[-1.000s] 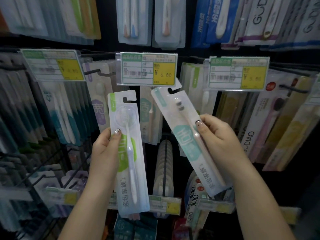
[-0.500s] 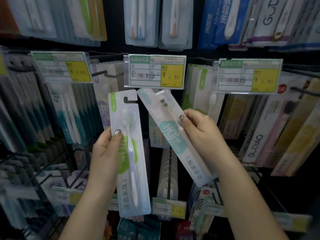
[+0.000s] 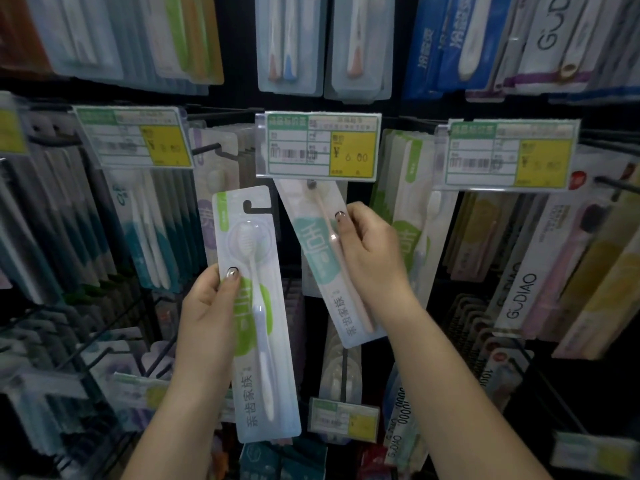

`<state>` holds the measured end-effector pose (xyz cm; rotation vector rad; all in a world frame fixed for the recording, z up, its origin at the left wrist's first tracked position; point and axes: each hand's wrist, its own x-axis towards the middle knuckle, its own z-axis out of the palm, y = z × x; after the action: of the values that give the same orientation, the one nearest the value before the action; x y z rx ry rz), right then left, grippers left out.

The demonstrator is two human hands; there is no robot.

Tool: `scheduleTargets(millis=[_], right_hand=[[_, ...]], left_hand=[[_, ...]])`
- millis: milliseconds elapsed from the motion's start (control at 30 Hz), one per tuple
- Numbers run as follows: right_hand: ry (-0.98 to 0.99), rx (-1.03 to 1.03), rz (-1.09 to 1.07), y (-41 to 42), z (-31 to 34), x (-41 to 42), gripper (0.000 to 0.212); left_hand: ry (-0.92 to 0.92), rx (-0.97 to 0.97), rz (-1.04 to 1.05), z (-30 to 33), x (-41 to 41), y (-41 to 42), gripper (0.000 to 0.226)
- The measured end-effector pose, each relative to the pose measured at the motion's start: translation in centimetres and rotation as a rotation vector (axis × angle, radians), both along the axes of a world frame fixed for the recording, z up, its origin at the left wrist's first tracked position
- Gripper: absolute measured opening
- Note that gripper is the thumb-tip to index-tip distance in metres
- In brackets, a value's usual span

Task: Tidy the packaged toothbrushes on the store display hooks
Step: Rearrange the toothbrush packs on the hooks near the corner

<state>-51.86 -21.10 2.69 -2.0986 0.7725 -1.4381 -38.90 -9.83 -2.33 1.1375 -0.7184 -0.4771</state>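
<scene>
Before a dark rack of hanging toothbrush packs, the left hand grasps a green-labelled toothbrush pack by its left edge, thumb on the front, holding it upright and clear of the hooks. At two o'clock from it, the right hand pinches a teal-labelled toothbrush pack, tilted, with its top tucked behind the middle price tag. Another price tag hangs at ten o'clock.
</scene>
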Motion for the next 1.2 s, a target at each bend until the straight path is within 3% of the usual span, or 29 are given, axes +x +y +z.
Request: scheduleTargets(millis=[167, 433, 600, 733, 833, 933, 1100, 1200], right_hand=[[-0.125, 0.05, -0.067, -0.7, -1.2, -0.4, 0.028], [-0.17, 0.179, -0.039, -1.3, -1.7, 0.5, 0.027], [-0.07, 0.287, -0.043, -1.6, -3.2, 0.1, 0.01], [-0.149, 0.456, 0.074, -1.0, -4.8, -1.2, 0.025], [-0.177, 0.526, 0.133, -0.1, -4.7, -3.3, 0.018], [-0.179, 0.58, 0.17, 1.1, -4.6, -5.7, 0.026], [-0.167, 0.601, 0.045, 2.0, -4.9, -8.6, 0.032], [-0.159, 0.589, -0.027, 2.1, -5.0, -9.7, 0.037]], left_hand=[[-0.009, -0.031, -0.014, -0.3, 0.3, 0.4, 0.028], [-0.044, -0.073, -0.085, -0.6, -0.4, 0.3, 0.033], [-0.124, -0.084, -0.196, -0.9, -1.7, -0.3, 0.019], [-0.233, -0.113, -0.302, 0.0, -3.7, -1.4, 0.019], [-0.288, -0.172, -0.389, 1.1, -5.5, -2.6, 0.015], [-0.315, -0.217, -0.413, 2.4, -7.0, -4.0, 0.014], [-0.325, -0.233, -0.418, 4.0, -9.4, -6.2, 0.018], [-0.311, -0.243, -0.413, 4.2, -10.5, -7.2, 0.035]])
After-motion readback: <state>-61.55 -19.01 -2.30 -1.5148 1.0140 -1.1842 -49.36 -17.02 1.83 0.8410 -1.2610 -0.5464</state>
